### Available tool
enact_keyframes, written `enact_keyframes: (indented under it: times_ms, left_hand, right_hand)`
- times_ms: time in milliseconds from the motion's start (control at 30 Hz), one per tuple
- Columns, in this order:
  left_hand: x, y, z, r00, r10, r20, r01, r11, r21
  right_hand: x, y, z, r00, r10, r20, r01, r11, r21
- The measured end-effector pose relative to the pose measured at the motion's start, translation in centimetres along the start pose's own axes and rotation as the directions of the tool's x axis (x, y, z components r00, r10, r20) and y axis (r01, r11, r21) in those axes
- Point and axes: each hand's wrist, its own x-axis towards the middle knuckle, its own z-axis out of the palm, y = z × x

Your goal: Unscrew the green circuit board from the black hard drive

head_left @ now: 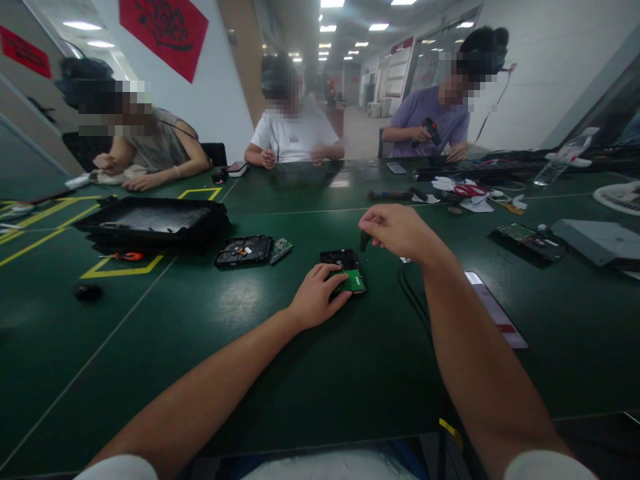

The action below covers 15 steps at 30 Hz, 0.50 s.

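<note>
A hard drive [356, 281] with a green circuit board lies on the green table in front of me. My left hand [319, 295] holds it from the left, fingers over its top and thumb along the near edge. Just above its right side, my right hand [393, 229] pinches a small dark strip [365, 241] that hangs down, apart from the drive. What the strip is, I cannot make out. To the left lie an opened hard drive [245, 251] and a small loose circuit board [281, 250].
Black trays [153, 220] and a black mouse [88, 291] are on the left. At right lie a phone [493, 310], a cable [414, 293], another drive [527, 243], a grey box [597, 241], red-handled scissors [470, 191] and a bottle [557, 163]. Several people sit across the table.
</note>
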Motion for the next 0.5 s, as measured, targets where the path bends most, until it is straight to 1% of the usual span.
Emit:
enact_keyframes:
  times_ms: [100, 200, 267, 433, 500]
  left_hand:
    - [-0.04, -0.16, 0.13, 1.0, 0.005, -0.003, -0.005, 1.0, 0.001]
    - [-0.02, -0.23, 0.23, 1.0, 0.012, -0.005, -0.012, 1.0, 0.005]
    - [0.02, -0.21, 0.23, 1.0, 0.013, -0.004, -0.013, 1.0, 0.009]
    - [0.06, -0.07, 0.14, 1.0, 0.008, -0.004, -0.008, 1.0, 0.005]
    - [0.04, -0.04, 0.14, 1.0, 0.007, -0.005, -0.007, 1.0, 0.003]
  right_hand:
    - [0.09, -0.03, -0.02, 0.999, -0.002, -0.044, -0.001, 0.997, -0.076]
    - [0.22, -0.16, 0.17, 0.998, 0.03, -0.061, -0.038, 0.989, -0.14]
    - [0.28, -0.17, 0.38, 0.998, 0.033, -0.059, -0.042, 0.989, -0.145]
    - [0.44, 0.18, 0.74, 0.998, -0.043, -0.051, 0.037, 0.993, -0.112]
    - [0.47, 0.3, 0.74, 0.998, -0.052, -0.037, 0.049, 0.994, -0.097]
